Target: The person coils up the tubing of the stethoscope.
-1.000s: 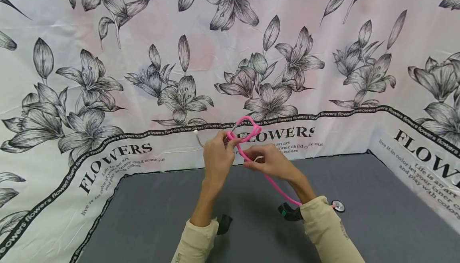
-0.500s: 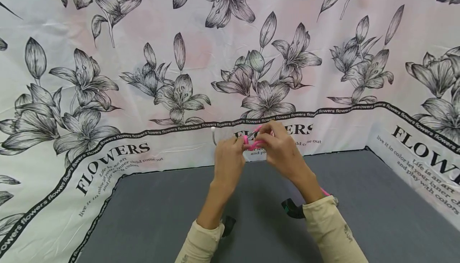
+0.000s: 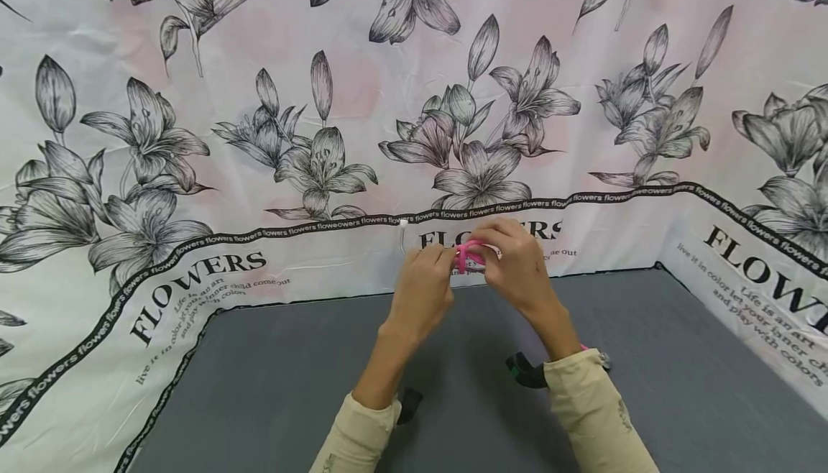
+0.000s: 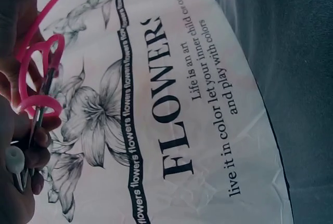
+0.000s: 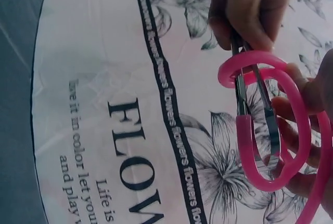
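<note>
A stethoscope with pink tubing (image 3: 462,257) is held up between both hands, in front of the printed cloth. My left hand (image 3: 423,290) grips its metal ear tubes (image 5: 240,93); a white eartip (image 4: 14,159) sticks out of that hand. Around the metal tubes the pink tubing (image 5: 255,60) is wrapped in a loop, close to the left fingers. My right hand (image 3: 520,268) pinches the looped tubing, with fingers behind the loop in the right wrist view. Farther back, the chest piece (image 3: 605,361) shows partly, mostly hidden by the right sleeve.
A grey table surface (image 3: 291,372) lies below the hands. Behind it hangs a white cloth (image 3: 323,257) printed with flowers and lettering, which also runs along both sides. Black wrist-worn devices (image 3: 527,371) sit below the sleeves.
My right hand has moved up to the loop and closed in on the left hand. The left hand has shifted slightly right; the pink loop is now drawn smaller around the metal tubes.
</note>
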Available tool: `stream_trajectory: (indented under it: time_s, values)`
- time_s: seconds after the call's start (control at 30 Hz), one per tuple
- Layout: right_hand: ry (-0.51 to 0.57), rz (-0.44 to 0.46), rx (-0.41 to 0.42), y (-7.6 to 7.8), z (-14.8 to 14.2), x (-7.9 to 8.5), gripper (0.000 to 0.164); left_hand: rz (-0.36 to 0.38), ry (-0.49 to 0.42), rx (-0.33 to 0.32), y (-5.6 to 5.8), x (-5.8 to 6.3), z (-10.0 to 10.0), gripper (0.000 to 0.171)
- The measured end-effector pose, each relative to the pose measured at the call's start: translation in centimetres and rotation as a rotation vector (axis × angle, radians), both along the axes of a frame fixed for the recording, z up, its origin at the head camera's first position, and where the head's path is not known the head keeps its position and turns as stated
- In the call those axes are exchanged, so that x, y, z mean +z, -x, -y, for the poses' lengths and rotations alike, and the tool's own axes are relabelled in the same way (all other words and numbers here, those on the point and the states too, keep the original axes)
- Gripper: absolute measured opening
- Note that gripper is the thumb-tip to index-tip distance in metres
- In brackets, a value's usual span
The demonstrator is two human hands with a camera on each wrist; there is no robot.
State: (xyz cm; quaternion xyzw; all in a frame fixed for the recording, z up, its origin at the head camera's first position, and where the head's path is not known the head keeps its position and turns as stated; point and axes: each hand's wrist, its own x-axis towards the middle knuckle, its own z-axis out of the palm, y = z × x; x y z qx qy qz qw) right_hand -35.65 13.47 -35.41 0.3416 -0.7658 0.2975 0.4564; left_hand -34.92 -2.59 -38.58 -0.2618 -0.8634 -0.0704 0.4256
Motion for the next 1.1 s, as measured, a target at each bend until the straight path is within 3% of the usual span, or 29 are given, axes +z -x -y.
stream_trajectory:
  time_s: [0.03, 0.23, 0.4, 0.53, 0.63, 0.77, 0.87, 1.1]
  values:
    - [0.010, 0.004, 0.020, 0.1, 0.1, 0.0, 0.007, 0.008, -0.022, -0.010, 0.0, 0.1, 0.1, 0.006]
    - [0.058, -0.094, 0.105, 0.3, 1.2, -0.1, 0.011, 0.000, -0.136, -0.034, -0.1, 0.5, 0.7, 0.040]
    - [0.072, -0.218, 0.154, 0.2, 2.3, -0.4, 0.013, -0.003, -0.197, -0.006, -0.3, 0.9, 1.4, 0.031]
    - [0.081, -0.242, 0.181, 0.1, 2.7, -0.4, 0.017, 0.001, -0.198, 0.015, -0.4, 1.3, 1.8, 0.027]
    - [0.043, -0.229, 0.155, 0.0, 2.8, -0.5, 0.016, 0.007, -0.198, 0.040, -0.4, 1.6, 2.0, 0.022]
    - [-0.009, -0.228, 0.015, -0.1, 2.8, -0.7, 0.008, 0.021, -0.165, 0.066, -0.5, 1.7, 2.1, 0.019]
    - [0.026, -0.214, -0.057, -0.2, 2.7, -0.8, 0.006, 0.040, -0.123, 0.047, -0.5, 1.7, 2.1, 0.018]
    - [0.148, -0.114, -0.035, -0.6, 1.7, 0.0, 0.010, 0.085, -0.023, -0.048, -0.9, 2.1, 2.0, 0.017]
